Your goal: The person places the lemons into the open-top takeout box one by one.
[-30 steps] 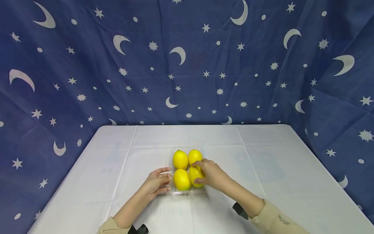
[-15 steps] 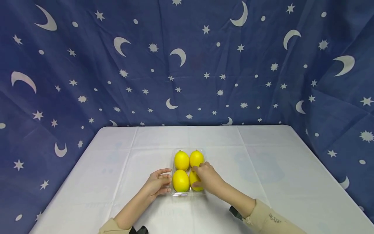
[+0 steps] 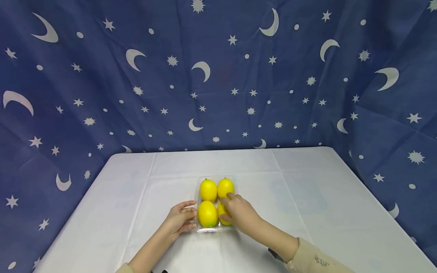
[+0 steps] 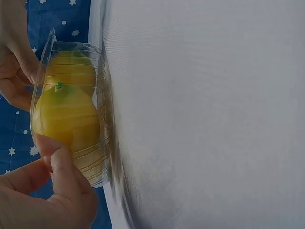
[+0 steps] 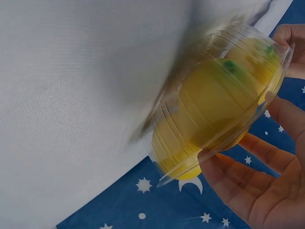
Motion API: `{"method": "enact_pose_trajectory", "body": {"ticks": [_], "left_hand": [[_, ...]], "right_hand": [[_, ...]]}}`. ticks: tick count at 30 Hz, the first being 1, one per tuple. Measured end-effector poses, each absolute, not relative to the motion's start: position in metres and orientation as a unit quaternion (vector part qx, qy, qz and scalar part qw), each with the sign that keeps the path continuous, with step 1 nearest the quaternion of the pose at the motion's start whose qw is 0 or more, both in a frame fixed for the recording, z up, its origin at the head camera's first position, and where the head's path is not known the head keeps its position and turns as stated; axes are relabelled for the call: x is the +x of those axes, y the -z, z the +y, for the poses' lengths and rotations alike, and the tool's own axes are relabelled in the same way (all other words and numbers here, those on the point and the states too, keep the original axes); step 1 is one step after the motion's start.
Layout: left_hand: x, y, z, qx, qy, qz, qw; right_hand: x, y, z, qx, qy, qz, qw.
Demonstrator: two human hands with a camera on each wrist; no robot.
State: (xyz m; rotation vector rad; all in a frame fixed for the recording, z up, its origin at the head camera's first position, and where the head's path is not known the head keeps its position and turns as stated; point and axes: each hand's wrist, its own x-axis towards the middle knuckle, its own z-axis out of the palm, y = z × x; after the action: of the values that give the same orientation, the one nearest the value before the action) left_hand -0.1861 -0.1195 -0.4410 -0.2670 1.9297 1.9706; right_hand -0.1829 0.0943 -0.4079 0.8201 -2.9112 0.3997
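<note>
A clear plastic tray (image 3: 209, 229) on the table holds several yellow lemons with green ends. Among them are the back-left lemon (image 3: 208, 190), the back-right lemon (image 3: 225, 186) and the front-left lemon (image 3: 207, 215). My right hand (image 3: 243, 214) reaches over the right rim and grips the front-right lemon (image 3: 222, 211), partly hiding it. At the left side, my left hand (image 3: 178, 220) pinches the tray's edge; in the left wrist view its thumb and finger (image 4: 45, 143) meet right at the rim. Ridged walls of the tray (image 5: 209, 105) show in the right wrist view.
A white cloth covers the table (image 3: 300, 182), with fold lines across it. Behind and at the sides hangs a blue curtain (image 3: 225, 125) printed with moons and stars. A beige sleeve (image 3: 314, 258) covers the right forearm.
My right hand has brought the front-right lemon down into its corner of the tray, beside the front-left one. My left hand has stayed at the tray's left edge. The head view has shifted slightly.
</note>
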Motion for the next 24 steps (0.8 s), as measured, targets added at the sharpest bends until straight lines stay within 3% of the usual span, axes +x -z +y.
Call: {"method": "enact_pose_trajectory", "body": {"ticks": [13, 24], "left_hand": [[-0.183, 0.440, -0.118, -0.086, -0.705, 0.681, 0.178], [-0.180, 0.439, -0.121, -0.063, -0.688, 0.697, 0.194]], "right_hand": [[-0.147, 0.408, 0.125, 0.314, -0.160, -0.935, 0.046], [-0.139, 0.401, 0.155, 0.282, -0.201, -0.932, 0.107]]}}
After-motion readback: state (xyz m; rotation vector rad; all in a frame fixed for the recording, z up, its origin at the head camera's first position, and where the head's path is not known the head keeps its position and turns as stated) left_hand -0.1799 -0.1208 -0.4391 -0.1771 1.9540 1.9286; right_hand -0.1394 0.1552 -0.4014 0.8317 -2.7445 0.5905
